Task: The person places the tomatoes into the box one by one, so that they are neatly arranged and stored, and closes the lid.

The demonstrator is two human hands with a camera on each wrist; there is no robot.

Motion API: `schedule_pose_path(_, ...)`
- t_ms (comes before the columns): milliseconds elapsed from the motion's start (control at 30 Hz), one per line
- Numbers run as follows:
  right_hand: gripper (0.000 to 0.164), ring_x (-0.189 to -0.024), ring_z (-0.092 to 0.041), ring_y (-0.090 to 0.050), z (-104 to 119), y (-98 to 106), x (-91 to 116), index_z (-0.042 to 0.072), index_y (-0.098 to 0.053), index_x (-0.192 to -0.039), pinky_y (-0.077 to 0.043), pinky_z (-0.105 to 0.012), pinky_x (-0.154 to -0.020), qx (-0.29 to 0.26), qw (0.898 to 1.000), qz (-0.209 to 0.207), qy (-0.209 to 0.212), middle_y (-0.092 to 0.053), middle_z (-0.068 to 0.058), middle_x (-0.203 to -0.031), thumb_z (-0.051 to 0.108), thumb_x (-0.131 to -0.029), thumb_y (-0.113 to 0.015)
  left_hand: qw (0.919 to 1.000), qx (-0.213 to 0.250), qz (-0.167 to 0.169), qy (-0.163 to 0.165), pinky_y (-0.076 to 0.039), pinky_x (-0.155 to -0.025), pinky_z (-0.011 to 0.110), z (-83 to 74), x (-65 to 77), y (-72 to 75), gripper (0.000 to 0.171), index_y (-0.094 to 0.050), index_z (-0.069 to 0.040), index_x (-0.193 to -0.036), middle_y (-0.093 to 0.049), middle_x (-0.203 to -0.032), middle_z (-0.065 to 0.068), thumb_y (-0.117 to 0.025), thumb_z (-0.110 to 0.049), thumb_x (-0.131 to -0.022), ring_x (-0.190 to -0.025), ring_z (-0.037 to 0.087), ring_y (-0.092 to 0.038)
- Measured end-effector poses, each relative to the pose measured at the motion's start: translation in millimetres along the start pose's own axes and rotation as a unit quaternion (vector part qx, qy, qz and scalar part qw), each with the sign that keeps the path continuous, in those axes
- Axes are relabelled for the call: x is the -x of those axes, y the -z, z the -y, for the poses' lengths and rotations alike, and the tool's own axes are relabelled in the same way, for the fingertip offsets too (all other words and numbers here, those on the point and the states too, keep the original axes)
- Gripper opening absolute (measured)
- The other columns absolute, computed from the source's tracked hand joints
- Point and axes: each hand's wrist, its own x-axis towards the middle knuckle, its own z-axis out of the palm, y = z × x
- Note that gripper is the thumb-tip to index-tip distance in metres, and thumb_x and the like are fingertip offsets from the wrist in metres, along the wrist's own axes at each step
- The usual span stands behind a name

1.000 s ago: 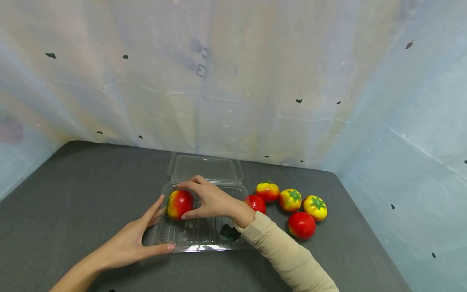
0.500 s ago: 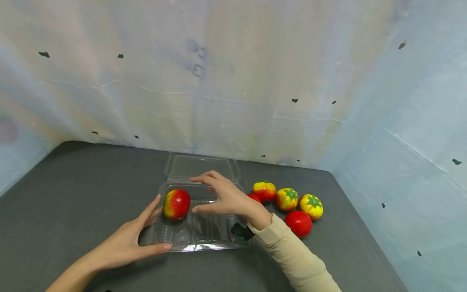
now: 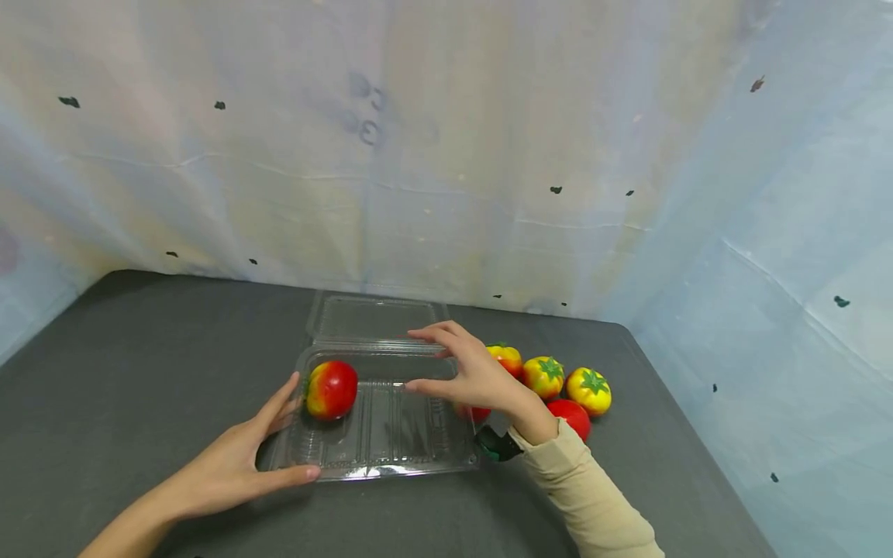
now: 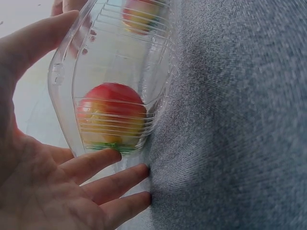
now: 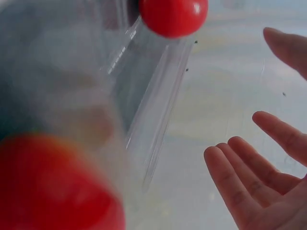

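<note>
A clear plastic clamshell container [image 3: 387, 469] lies with its lid [image 3: 380, 319] folded back. In its left end sits a red-and-yellow toy tomato [image 3: 332, 390], its green stem facing left. My left hand [image 3: 233, 469] is against the container's left side. Its thumb rests on the rim and the other fingers stretch along the outer wall, as the left wrist view shows. Over the container's right part hovers my right hand [image 3: 481, 378], fingers spread and holding nothing. A red tomato [image 3: 480, 414] beside the container's right wall is partly hidden below that hand.
Right of the container several more tomatoes stand close together, among them a yellow one [image 3: 589, 391], a yellow-red one [image 3: 543, 377] and a red one [image 3: 570, 417]. The dark grey tabletop [image 3: 174, 349] ends at a pale curtain [image 3: 418, 155] behind and on the right.
My right hand has let go of the tomato in the container and moved right, away from it. My left hand stays at the container's left side. The whole view shifts slightly.
</note>
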Motion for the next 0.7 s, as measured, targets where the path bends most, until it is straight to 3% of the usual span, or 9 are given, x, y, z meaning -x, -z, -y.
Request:
schedule_pose_path(200,0.059,-0.115,-0.027,-0.055,-13.1,10.5,18.8,0.013,-0.053,-0.135,-0.049,-0.046,-0.095,-0.004,0.999,-0.028,-0.022,-0.051,-0.011,-0.13,0.026,-0.082,-0.077,1.0,0.0,-0.002,-0.005,-0.043,-0.085,0.066,1.2,1.1,-0.7,0.112,0.005,-0.027,-0.155,-0.039,-0.148,0.024,-0.075,-0.046,-0.079,-0.122,0.042,-0.054)
schedule_pose_path(400,0.055,-0.112,-0.03,-0.057,-27.6,14.1,34.6,0.007,-0.055,-0.132,-0.049,-0.045,-0.095,0.004,0.998,-0.056,-0.033,-0.054,-0.013,-0.128,0.023,-0.083,-0.076,0.9999,-0.003,0.0,-0.011,-0.043,-0.085,0.066,1.5,-1.6,-2.5,0.111,0.005,-0.027,-0.155,-0.039,-0.148,0.024,-0.075,-0.046,-0.08,-0.122,0.042,-0.053)
schedule_pose_path(700,0.045,-0.11,-0.03,-0.057,-47.3,7.8,48.7,0.008,-0.058,-0.129,-0.05,-0.042,-0.094,0.026,0.997,-0.073,-0.03,-0.056,-0.009,-0.125,0.022,-0.088,-0.07,0.9999,-0.013,0.006,0.0,-0.044,-0.082,0.065,6.9,-2.0,-2.3,0.111,0.007,-0.026,-0.155,-0.041,-0.146,0.025,-0.074,-0.044,-0.081,-0.121,0.042,-0.054)
